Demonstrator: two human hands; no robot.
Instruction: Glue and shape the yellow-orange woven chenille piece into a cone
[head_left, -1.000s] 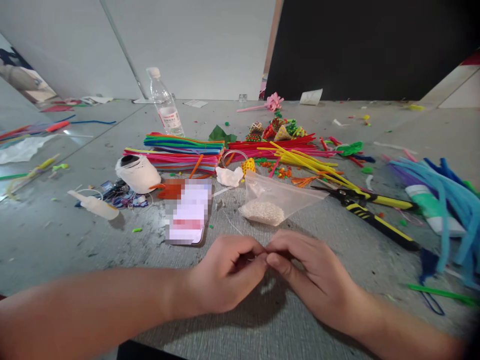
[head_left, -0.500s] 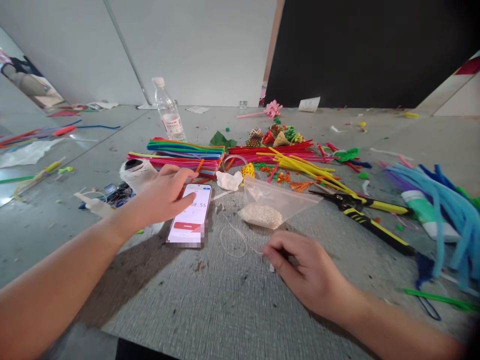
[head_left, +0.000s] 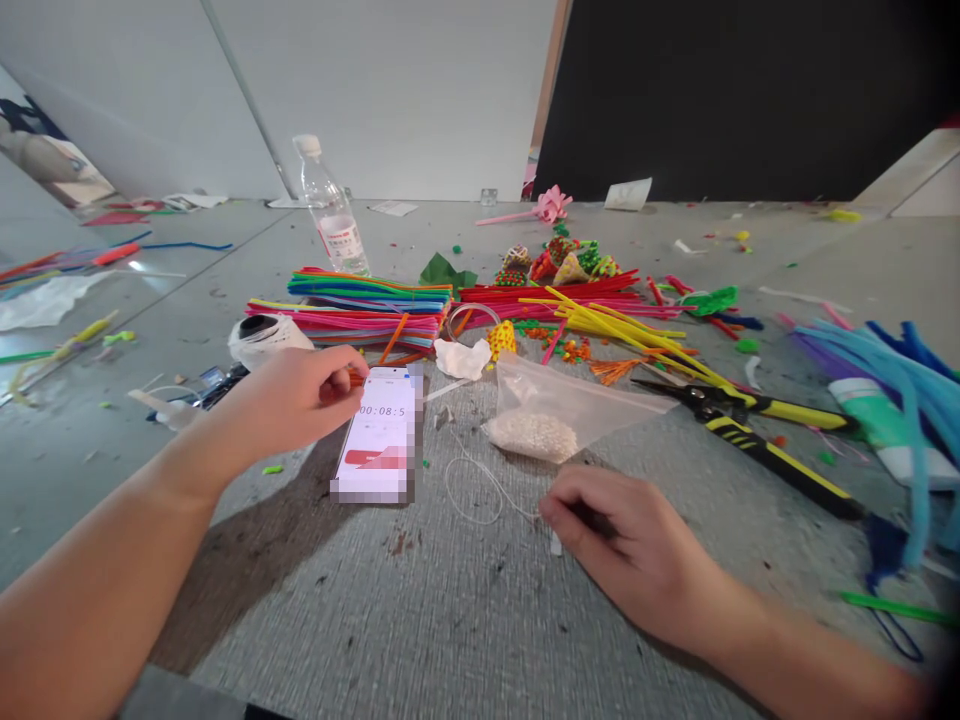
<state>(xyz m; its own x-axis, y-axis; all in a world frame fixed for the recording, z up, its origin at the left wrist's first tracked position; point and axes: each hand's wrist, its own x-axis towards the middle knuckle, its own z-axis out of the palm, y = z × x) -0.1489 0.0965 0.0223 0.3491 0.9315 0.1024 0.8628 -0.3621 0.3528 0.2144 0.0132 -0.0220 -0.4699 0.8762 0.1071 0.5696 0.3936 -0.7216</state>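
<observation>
Curled fingers close my left hand point(head_left: 300, 395), with nothing visible in them; its fingertips are beside the upper left edge of a phone point(head_left: 379, 425). The lit phone lies face up showing a running timer, its lower part pixelated. Between thumb and forefinger, my right hand point(head_left: 626, 540) pinches the end of a thin pale thread point(head_left: 474, 522) that loops over the table. Just beyond this hand lies a clear zip bag point(head_left: 536, 430) partly filled with small white beads. Crumpled white tissue point(head_left: 463, 358) sits past the phone.
Bundled pipe cleaners point(head_left: 360, 310) lie behind the phone, with a water bottle point(head_left: 334, 230) upright behind them. Yellow-and-black pliers point(head_left: 750, 420) rest open at the right, near a green-and-white tube point(head_left: 877, 420) and blue strips. Several beaded pieces point(head_left: 570, 262) stand at the back.
My left hand has drawn back off the phone screen to its left edge, and its fingers have curled in. My right hand keeps its pinch on the thread. The view has shifted slightly.
</observation>
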